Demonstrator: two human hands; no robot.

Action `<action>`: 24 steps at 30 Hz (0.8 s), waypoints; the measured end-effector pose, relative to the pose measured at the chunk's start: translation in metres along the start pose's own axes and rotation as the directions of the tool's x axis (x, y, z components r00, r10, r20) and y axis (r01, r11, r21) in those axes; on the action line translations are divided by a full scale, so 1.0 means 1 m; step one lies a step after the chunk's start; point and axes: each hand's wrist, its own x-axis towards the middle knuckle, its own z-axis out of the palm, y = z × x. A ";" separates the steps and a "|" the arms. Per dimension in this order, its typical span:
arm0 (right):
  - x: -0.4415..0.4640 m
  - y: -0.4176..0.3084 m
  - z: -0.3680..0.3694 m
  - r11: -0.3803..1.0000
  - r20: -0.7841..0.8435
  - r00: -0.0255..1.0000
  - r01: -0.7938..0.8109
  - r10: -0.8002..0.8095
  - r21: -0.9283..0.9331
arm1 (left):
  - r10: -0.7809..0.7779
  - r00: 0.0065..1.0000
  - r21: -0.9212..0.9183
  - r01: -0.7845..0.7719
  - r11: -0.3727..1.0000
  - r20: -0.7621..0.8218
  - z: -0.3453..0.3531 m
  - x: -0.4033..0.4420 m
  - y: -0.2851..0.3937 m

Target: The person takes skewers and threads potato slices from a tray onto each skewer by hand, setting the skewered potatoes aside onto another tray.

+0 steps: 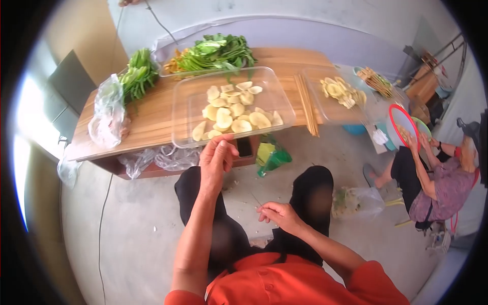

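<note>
My left hand (217, 156) is at the near rim of a clear plastic tray (184, 107), its fingers curled and thumb pressed in; whatever it may pinch is hidden. Pale potato slices (223, 118) lie spread in the tray. Over my lap, my right hand (282, 215) pinches a thin skewer (257, 200) that points up and to the left. A bundle of skewers (306, 105) rests on the table to the right of the tray.
On the wooden table (152, 119) are leafy greens (213, 55), green stalks (140, 75) and a plastic bag (108, 114). A second clear tray (325, 113) holds more slices (340, 91). At right a seated person (437, 188) holds a red-rimmed basin (394, 133).
</note>
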 end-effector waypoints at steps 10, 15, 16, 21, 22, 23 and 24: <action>0.039 -0.054 -0.011 0.973 -0.069 0.989 0.143 -0.133 0.183 | -0.143 0.948 0.123 0.112 0.986 0.286 0.033 -0.028 0.010; 0.030 -0.072 -0.026 0.981 -0.139 0.984 0.131 -0.112 0.140 | -0.099 0.977 0.180 0.064 0.982 0.190 0.019 -0.027 0.027; 0.029 -0.071 -0.030 0.981 -0.133 0.983 0.145 -0.127 0.131 | -0.081 0.979 0.179 0.047 0.983 0.189 0.014 -0.029 0.031; 0.035 -0.066 -0.056 0.968 -0.326 0.938 0.184 -0.120 0.171 | -0.124 0.982 -0.087 0.137 0.987 0.143 -0.018 -0.031 0.030; 0.037 -0.064 -0.060 0.965 -0.354 0.928 0.187 -0.112 0.185 | -0.146 0.975 -0.218 0.181 0.959 0.169 -0.024 -0.030 0.029; 0.040 -0.065 -0.065 0.966 -0.354 0.930 0.179 -0.104 0.186 | -0.157 0.969 -0.301 0.209 0.930 0.189 -0.031 -0.028 0.031; 0.044 -0.067 -0.070 0.966 -0.355 0.929 0.180 -0.105 0.186 | -0.163 0.962 -0.383 0.237 0.893 0.218 -0.043 -0.024 0.026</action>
